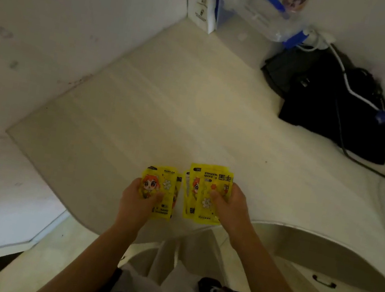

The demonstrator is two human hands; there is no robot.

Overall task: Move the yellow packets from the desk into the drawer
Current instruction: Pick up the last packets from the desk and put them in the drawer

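Near the front edge of the pale desk (167,105) my two hands hold yellow hand-warmer packets with cartoon prints. My left hand (136,203) grips a small stack of yellow packets (160,189), thumb on top. My right hand (233,208) grips a fanned bunch of yellow packets (207,189), thumb across the front one. The two bunches sit side by side, a little apart, just over the desk edge. A drawer front with a dark handle (324,281) shows under the desk at the lower right, and it looks closed.
A black bag (326,110) with cables lies at the back right. A clear plastic container with blue clips (266,12) and a white paper bag (204,1) stand in the far corner. Walls close the left side. My legs and dark shoes show below.
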